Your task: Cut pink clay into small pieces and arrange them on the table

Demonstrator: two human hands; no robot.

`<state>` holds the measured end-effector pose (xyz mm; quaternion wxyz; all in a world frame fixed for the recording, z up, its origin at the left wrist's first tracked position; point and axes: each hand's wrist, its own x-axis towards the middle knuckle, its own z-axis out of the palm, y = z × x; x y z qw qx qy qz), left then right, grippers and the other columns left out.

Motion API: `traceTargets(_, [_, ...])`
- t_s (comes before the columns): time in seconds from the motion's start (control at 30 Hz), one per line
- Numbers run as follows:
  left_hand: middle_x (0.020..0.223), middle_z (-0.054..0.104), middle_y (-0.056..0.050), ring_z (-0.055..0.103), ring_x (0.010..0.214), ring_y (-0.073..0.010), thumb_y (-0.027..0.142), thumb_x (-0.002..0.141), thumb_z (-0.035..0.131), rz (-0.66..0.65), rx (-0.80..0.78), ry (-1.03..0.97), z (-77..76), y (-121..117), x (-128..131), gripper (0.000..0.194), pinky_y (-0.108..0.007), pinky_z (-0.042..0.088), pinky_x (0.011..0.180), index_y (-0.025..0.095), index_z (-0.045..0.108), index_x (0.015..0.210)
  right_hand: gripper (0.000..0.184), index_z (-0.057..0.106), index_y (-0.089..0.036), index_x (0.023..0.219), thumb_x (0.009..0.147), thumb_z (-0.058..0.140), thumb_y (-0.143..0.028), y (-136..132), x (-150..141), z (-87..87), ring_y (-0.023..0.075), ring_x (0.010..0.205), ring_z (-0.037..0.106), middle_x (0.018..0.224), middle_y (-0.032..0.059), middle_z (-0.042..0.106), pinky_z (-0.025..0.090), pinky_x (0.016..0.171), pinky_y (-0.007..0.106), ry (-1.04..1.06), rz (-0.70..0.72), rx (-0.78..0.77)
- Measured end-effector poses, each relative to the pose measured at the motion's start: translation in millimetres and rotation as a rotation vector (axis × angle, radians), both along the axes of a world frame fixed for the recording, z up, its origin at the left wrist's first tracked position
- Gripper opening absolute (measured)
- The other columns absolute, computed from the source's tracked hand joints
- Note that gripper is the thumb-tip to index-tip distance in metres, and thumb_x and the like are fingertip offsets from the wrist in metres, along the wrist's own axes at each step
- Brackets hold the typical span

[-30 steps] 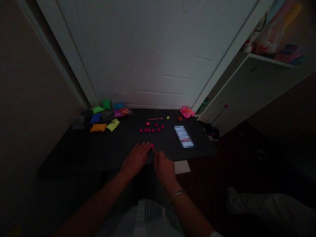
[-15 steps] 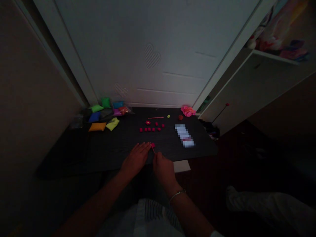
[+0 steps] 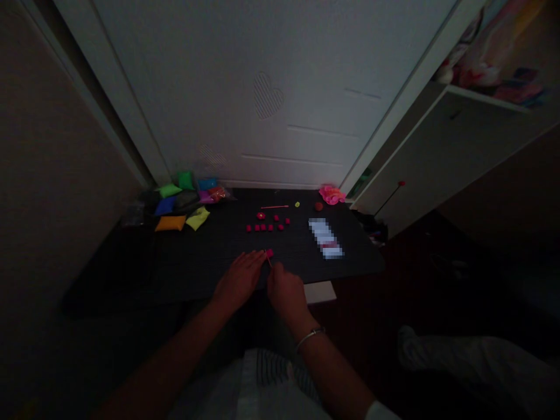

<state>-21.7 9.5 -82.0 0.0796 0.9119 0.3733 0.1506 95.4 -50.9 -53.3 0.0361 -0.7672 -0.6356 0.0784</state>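
My left hand [image 3: 240,279] lies flat on the dark table, fingers stretched out, its fingertips beside a small pink clay piece [image 3: 269,252]. My right hand [image 3: 286,291] is closed around a thin pink stick tool [image 3: 268,262], whose tip reaches to the clay between the two hands. Whether the left fingertips touch the clay I cannot tell. Beyond the hands sit several small pink clay lumps [image 3: 263,228] in a loose row. Behind them is a pink flower-like piece [image 3: 261,216] with a pale centre. A second pink stick [image 3: 275,207] lies farther back.
Coloured clay packets [image 3: 170,223] are heaped at the table's left. Toward the right are a pixelated phone-like rectangle [image 3: 326,238], a red ball [image 3: 319,206], a crumpled pink thing [image 3: 332,195] and a small yellow-green bit [image 3: 297,205]. A white door panel [image 3: 210,105] rises behind the table [image 3: 196,256].
My right hand has shifted slightly forward and left, and less of the stick shows between it and the clay. My left hand stays flat in about the same place.
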Motion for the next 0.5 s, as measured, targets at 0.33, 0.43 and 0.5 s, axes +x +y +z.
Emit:
traceTargets(0.33, [0.126, 0.050, -0.005, 0.047, 0.115, -0.0169, 0.017, 0.086, 0.032, 0.007, 0.006, -0.032, -2.2, 1, 0, 0.039, -0.039, 0.031, 0.101, 0.019, 0.045, 0.123, 0.011, 0.045, -0.016, 0.089, 0.087, 0.035, -0.017, -13, 0, -1.7, 0.0180, 0.064, 0.066, 0.071, 0.0068, 0.066, 0.043, 0.053, 0.023, -0.016, -0.003, -0.002])
traceTargets(0.43, [0.127, 0.050, -0.005, 0.046, 0.115, -0.0165, 0.017, 0.086, 0.032, 0.008, 0.005, -0.035, -2.6, 2, 0, 0.040, -0.039, 0.030, 0.101, 0.020, 0.044, 0.124, 0.010, 0.045, -0.016, 0.089, 0.087, 0.035, -0.017, -4, 0, 0.9, 0.0182, 0.066, 0.066, 0.074, 0.0078, 0.066, 0.043, 0.054, 0.024, -0.017, -0.004, 0.013])
traceTargets(0.5, [0.127, 0.050, -0.005, 0.046, 0.115, -0.0164, 0.017, 0.086, 0.032, 0.012, -0.003, -0.030, -2.0, 2, 0, 0.040, -0.039, 0.031, 0.101, 0.020, 0.043, 0.124, 0.010, 0.045, -0.016, 0.089, 0.087, 0.035, -0.018, 2, 0, 1.9, 0.0186, 0.067, 0.066, 0.075, 0.0080, 0.066, 0.044, 0.055, 0.024, -0.019, -0.014, 0.021])
